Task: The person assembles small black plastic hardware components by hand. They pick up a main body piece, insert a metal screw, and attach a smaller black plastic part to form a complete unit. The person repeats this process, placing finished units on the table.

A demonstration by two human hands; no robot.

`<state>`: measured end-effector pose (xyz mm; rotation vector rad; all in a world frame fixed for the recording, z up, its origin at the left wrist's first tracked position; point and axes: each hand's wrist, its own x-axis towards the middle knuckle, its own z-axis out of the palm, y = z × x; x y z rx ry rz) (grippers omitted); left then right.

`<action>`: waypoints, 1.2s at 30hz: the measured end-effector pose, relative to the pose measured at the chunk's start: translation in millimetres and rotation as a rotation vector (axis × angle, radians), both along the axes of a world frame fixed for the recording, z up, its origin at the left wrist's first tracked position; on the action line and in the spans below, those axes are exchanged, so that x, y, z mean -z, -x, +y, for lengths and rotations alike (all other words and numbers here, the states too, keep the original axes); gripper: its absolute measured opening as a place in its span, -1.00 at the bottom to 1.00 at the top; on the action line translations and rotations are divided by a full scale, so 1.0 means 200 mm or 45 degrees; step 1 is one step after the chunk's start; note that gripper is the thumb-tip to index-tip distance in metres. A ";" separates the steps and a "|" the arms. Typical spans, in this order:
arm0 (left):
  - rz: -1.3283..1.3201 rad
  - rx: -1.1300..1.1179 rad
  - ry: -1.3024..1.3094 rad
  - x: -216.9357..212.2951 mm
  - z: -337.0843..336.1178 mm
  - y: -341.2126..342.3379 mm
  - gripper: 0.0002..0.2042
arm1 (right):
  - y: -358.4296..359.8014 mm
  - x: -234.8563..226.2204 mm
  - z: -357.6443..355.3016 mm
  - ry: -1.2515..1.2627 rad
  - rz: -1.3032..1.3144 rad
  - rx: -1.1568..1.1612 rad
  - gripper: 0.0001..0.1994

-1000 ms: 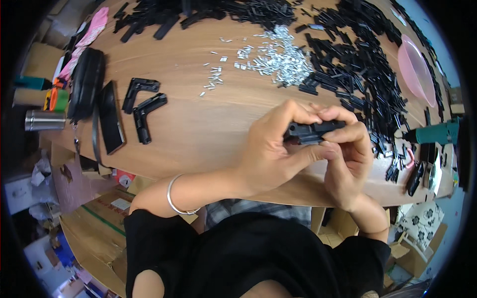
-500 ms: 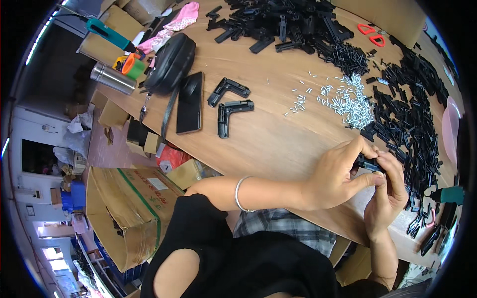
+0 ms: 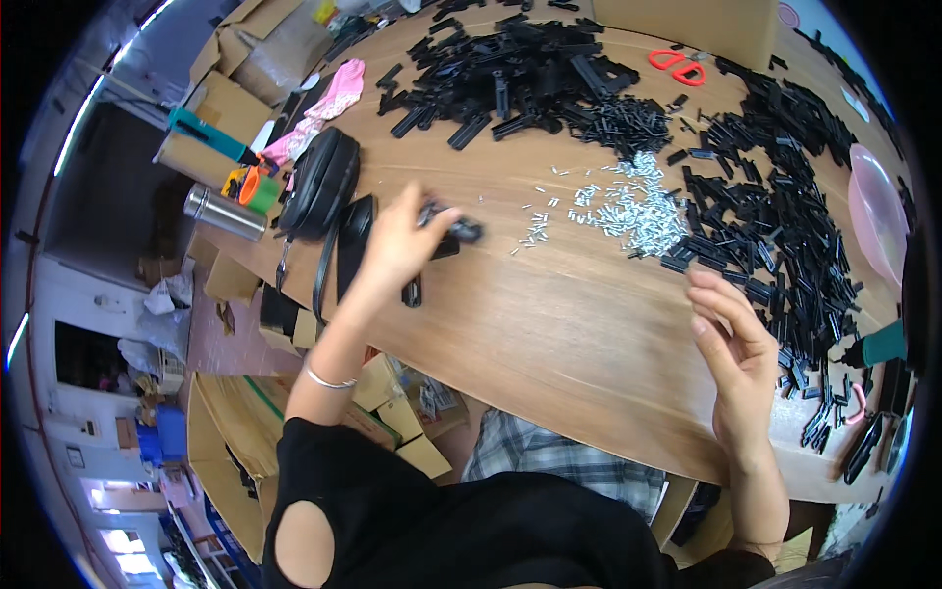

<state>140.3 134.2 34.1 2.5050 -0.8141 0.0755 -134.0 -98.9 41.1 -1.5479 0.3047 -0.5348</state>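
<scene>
My left hand (image 3: 404,236), blurred by motion, is at the left part of the table with its fingers closed on a small black pistol-shaped piece (image 3: 461,229). Beneath it lies another black pistol-shaped piece (image 3: 412,292), partly covered by the hand and what it holds. Over the right side of the table is my right hand (image 3: 736,363), its fingers loosely curved and apart, holding nothing. Beside its fingertips spreads a large heap of small black parts (image 3: 775,226). Small silver pins (image 3: 643,221) are piled farther back.
A heap of black pistol-shaped parts (image 3: 500,83) covers the table's far side, near red-handled scissors (image 3: 677,67). A phone (image 3: 355,240), black case (image 3: 322,187) and steel flask (image 3: 224,212) line the left. A pink bowl (image 3: 875,214) and green electric screwdriver (image 3: 878,346) are at right.
My left hand has swung from the right side to the left of the table, carrying the black piece. My right hand has let go and opened. The view has shifted slightly.
</scene>
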 end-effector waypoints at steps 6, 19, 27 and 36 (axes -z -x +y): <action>-0.524 0.159 -0.277 0.00 -0.08 -0.26 -0.79 | 0.00 -0.01 0.02 0.154 0.031 -0.001 -0.82; -1.162 0.852 -0.166 0.04 -0.73 -0.51 -0.66 | 0.02 0.09 -0.05 0.771 -0.197 0.103 -0.80; -0.254 0.391 0.552 -0.12 -0.39 -0.63 -0.81 | 0.63 -0.04 -0.38 0.872 0.049 0.663 -0.81; 1.773 0.425 0.972 -0.13 -0.55 0.35 -0.85 | 1.12 0.06 -1.09 1.198 1.065 1.199 -0.80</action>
